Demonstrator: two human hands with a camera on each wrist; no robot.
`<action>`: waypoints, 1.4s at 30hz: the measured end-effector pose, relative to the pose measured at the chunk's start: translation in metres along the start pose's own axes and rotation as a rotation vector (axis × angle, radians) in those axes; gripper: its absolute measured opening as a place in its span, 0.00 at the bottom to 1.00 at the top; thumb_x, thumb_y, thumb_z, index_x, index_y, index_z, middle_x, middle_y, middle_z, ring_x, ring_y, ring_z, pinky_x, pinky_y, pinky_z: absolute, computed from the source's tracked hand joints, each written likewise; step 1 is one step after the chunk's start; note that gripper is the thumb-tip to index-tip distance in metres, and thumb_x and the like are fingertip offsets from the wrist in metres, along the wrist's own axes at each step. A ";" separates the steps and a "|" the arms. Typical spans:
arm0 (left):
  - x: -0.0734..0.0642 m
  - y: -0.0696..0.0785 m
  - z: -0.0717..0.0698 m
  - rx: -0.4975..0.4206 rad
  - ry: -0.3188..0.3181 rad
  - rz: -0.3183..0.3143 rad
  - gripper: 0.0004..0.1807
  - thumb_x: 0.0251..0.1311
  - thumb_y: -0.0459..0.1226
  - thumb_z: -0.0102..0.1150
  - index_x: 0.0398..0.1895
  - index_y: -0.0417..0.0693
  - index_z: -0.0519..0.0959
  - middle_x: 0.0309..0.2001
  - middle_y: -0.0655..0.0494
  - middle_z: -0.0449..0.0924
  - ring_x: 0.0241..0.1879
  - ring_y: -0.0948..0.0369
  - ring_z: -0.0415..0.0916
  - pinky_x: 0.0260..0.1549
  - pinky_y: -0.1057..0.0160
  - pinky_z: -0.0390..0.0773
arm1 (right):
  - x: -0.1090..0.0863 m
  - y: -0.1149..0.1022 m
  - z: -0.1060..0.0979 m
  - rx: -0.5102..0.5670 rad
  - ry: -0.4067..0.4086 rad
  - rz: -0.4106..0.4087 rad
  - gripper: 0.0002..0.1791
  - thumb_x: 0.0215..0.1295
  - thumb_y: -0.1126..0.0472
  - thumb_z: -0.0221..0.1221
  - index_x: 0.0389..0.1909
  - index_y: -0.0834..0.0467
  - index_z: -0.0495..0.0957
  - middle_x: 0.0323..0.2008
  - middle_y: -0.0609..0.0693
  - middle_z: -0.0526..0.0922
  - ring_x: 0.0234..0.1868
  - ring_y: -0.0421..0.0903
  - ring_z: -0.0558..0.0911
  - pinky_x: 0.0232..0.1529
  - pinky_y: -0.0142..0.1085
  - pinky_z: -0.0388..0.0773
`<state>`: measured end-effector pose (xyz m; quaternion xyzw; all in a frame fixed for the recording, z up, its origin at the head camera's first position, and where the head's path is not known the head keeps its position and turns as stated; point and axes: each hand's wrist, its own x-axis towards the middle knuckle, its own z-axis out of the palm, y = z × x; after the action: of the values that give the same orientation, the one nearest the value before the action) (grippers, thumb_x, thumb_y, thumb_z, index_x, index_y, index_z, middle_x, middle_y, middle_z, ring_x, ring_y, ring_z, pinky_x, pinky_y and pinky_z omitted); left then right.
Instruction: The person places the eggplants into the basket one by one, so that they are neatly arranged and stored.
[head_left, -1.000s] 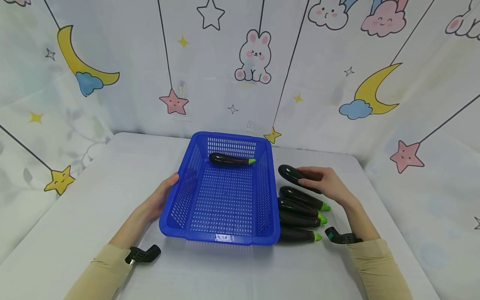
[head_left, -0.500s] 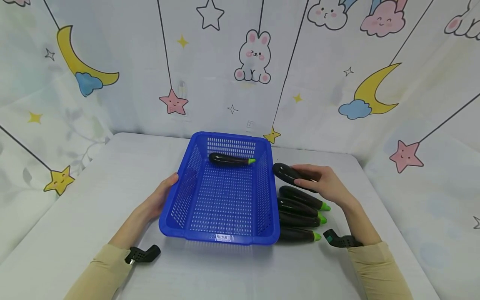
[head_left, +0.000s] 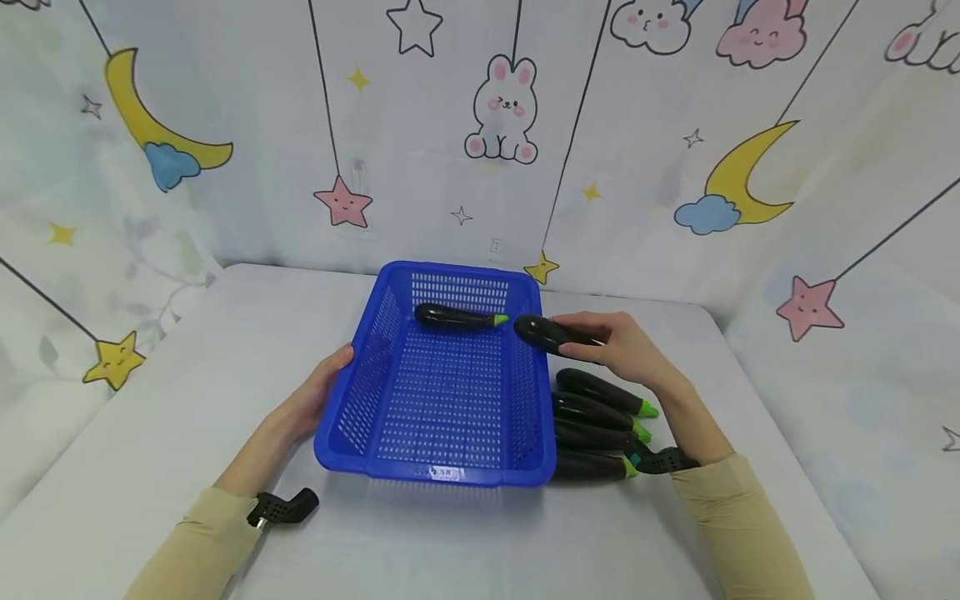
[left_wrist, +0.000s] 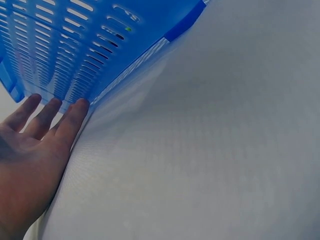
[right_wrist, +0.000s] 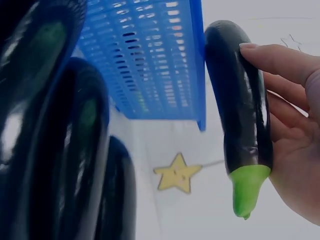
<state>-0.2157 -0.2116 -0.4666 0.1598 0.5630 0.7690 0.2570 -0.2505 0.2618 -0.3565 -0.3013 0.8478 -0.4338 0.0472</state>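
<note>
A blue plastic basket [head_left: 491, 478] with slotted walls stands mid-table in the head view. One dark eggplant [head_left: 453, 317] with a green stem end lies inside against its far wall. My right hand [head_left: 622, 343] grips another eggplant [right_wrist: 242, 100] between thumb and fingers, its rounded end over the basket's right rim and its green end toward the wrist. My left hand [head_left: 309, 402] rests against the basket's left side; in the left wrist view its fingers [left_wrist: 72, 120] are extended and touch the outer wall. The left thumb is hidden there.
Several more eggplants [head_left: 600, 390] lie in a row on the white table [head_left: 420, 550], along the basket's right side, green ends pointing right. A white patterned curtain [head_left: 420, 125] hangs behind the table.
The right hand has moved left with its eggplant, from beside the basket to over its right rim. The left hand and the basket stay about where they were.
</note>
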 end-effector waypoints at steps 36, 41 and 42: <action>0.002 -0.001 0.002 0.014 0.019 0.006 0.35 0.74 0.58 0.34 0.77 0.55 0.45 0.58 0.44 0.73 0.50 0.53 0.79 0.46 0.53 0.82 | 0.088 -0.045 0.012 -0.187 -0.195 0.033 0.21 0.65 0.55 0.67 0.58 0.55 0.82 0.54 0.51 0.84 0.53 0.45 0.82 0.56 0.44 0.80; 0.002 -0.001 0.002 0.018 0.031 0.007 0.35 0.73 0.59 0.33 0.77 0.55 0.45 0.58 0.44 0.73 0.50 0.54 0.78 0.46 0.53 0.81 | 0.104 -0.059 0.014 -0.172 -0.186 0.027 0.21 0.64 0.54 0.68 0.57 0.54 0.83 0.57 0.51 0.83 0.59 0.47 0.80 0.62 0.47 0.75; 0.002 -0.001 0.002 0.019 0.035 0.006 0.35 0.73 0.59 0.33 0.77 0.55 0.45 0.58 0.44 0.73 0.50 0.54 0.78 0.46 0.54 0.81 | 0.107 -0.061 0.015 -0.167 -0.184 0.029 0.22 0.63 0.54 0.68 0.57 0.54 0.83 0.57 0.50 0.83 0.60 0.46 0.80 0.63 0.47 0.75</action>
<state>-0.2156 -0.2086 -0.4670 0.1505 0.5742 0.7672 0.2431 -0.3035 0.1649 -0.2997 -0.3302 0.8774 -0.3315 0.1056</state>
